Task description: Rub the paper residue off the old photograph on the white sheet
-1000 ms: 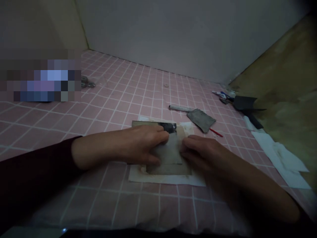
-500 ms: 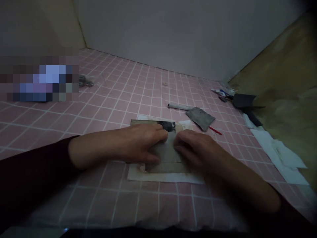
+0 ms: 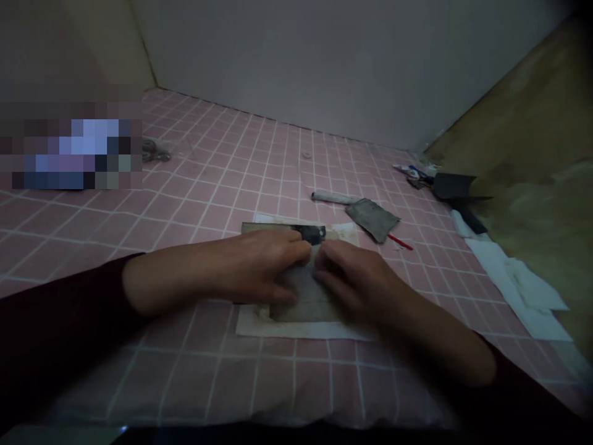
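Note:
My left hand (image 3: 259, 262) lies across a flat, worn beige piece (image 3: 264, 227) with a black end that has a small light spot. Its thumb is spread from the fingers, which rest on the piece. Close beside it, my right hand (image 3: 356, 275) has its fingers curled together over a greyish sheet (image 3: 301, 311). Whatever those fingertips pinch, if anything, is hidden and blurred. Beneath the sheet lies white paper (image 3: 259, 327), its edges showing at front and back.
Behind my right hand are a grey pad (image 3: 373, 219), a pale rod (image 3: 333, 198) and a thin red stick (image 3: 401, 242). Dark folded pieces (image 3: 454, 185) and white papers (image 3: 519, 284) lie along the right wall. Scissors-like metal (image 3: 155, 150) sits far left, beside a pixelated patch.
My right hand has moved left over the sheet, nearer to my left hand. The left hand holds its place on the piece. The whole view has shifted slightly.

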A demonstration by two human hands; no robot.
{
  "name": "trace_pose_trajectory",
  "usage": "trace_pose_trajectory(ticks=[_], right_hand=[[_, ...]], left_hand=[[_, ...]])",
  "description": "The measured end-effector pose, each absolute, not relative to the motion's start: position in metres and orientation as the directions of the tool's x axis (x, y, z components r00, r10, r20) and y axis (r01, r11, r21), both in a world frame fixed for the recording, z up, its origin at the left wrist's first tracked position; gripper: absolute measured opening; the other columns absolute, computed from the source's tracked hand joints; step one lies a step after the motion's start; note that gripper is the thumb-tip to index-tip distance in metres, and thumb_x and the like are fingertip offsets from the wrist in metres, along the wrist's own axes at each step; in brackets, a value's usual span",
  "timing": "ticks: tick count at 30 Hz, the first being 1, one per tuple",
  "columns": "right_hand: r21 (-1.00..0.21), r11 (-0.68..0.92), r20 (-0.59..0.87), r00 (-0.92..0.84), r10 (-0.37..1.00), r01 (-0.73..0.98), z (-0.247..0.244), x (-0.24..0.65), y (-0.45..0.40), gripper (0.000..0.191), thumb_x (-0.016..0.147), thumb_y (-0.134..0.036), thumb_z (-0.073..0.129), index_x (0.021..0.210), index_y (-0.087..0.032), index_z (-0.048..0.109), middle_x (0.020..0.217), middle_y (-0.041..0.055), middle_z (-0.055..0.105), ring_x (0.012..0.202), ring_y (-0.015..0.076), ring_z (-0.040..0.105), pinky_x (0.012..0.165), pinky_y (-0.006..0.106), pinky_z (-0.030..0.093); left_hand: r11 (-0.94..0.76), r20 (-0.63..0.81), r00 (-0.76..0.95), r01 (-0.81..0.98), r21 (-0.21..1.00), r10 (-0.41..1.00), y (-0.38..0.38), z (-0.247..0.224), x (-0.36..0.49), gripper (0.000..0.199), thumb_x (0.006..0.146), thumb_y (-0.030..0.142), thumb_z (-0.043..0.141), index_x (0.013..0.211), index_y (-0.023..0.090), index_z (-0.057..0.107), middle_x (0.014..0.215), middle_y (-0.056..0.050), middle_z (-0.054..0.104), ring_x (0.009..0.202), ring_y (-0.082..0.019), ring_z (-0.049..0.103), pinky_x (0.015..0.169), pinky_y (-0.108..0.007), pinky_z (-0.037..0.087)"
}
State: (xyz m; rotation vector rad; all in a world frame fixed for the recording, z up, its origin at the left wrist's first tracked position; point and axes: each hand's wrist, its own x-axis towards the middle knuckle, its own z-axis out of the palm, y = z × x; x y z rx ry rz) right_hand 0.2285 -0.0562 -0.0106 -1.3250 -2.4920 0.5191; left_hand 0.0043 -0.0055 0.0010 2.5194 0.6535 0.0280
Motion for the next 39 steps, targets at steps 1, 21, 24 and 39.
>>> trace_pose_trajectory(ticks=[1, 21, 24, 39], right_hand=[[-0.438, 0.521, 0.053, -0.558, 0.828, 0.732, -0.010, 0.230, -0.057, 0.014, 0.088, -0.013, 0.053, 0.079, -0.020, 0.045, 0.077, -0.0007, 0.055, 0.068, 0.0123, 0.050, 0.062, 0.025, 0.036], [-0.408, 0.524, 0.090, -0.538, 0.838, 0.748, -0.010, 0.229, -0.058, 0.009, 0.088, -0.015, 0.051, 0.083, -0.020, 0.047, 0.078, 0.0005, 0.056, 0.066, 0.0126, 0.049, 0.061, 0.025, 0.036], [-0.418, 0.546, 0.054, -0.580, 0.813, 0.726, -0.009, 0.231, -0.058, 0.013, 0.090, -0.016, 0.050, 0.079, -0.020, 0.045, 0.076, -0.0003, 0.055, 0.065, 0.0118, 0.049, 0.060, 0.025, 0.036], [-0.408, 0.484, -0.071, -0.556, 0.828, 0.774, -0.008, 0.237, -0.059, 0.014, 0.089, -0.014, 0.053, 0.078, -0.019, 0.047, 0.075, -0.0012, 0.054, 0.066, 0.0111, 0.049, 0.061, 0.024, 0.036]], left_hand=[[-0.743, -0.107, 0.884, 0.444, 0.501, 0.456, -0.005, 0.001, 0.004, 0.023, 0.076, 0.026, 0.069, 0.088, 0.019, 0.050, 0.094, -0.001, 0.052, 0.082, -0.016, 0.051, 0.069, -0.026, 0.040], [-0.743, -0.113, 0.880, 0.453, 0.492, 0.461, -0.005, 0.000, 0.004, 0.025, 0.076, 0.026, 0.070, 0.089, 0.019, 0.050, 0.095, -0.002, 0.053, 0.084, -0.016, 0.051, 0.070, -0.026, 0.040], [-0.748, -0.103, 0.886, 0.439, 0.498, 0.452, -0.005, -0.001, 0.005, 0.025, 0.076, 0.027, 0.070, 0.090, 0.019, 0.051, 0.096, -0.002, 0.053, 0.085, -0.016, 0.051, 0.070, -0.026, 0.040], [-0.746, -0.110, 0.892, 0.429, 0.510, 0.438, -0.005, 0.001, 0.004, 0.025, 0.077, 0.028, 0.070, 0.086, 0.019, 0.048, 0.093, -0.001, 0.052, 0.081, -0.015, 0.050, 0.067, -0.026, 0.038]])
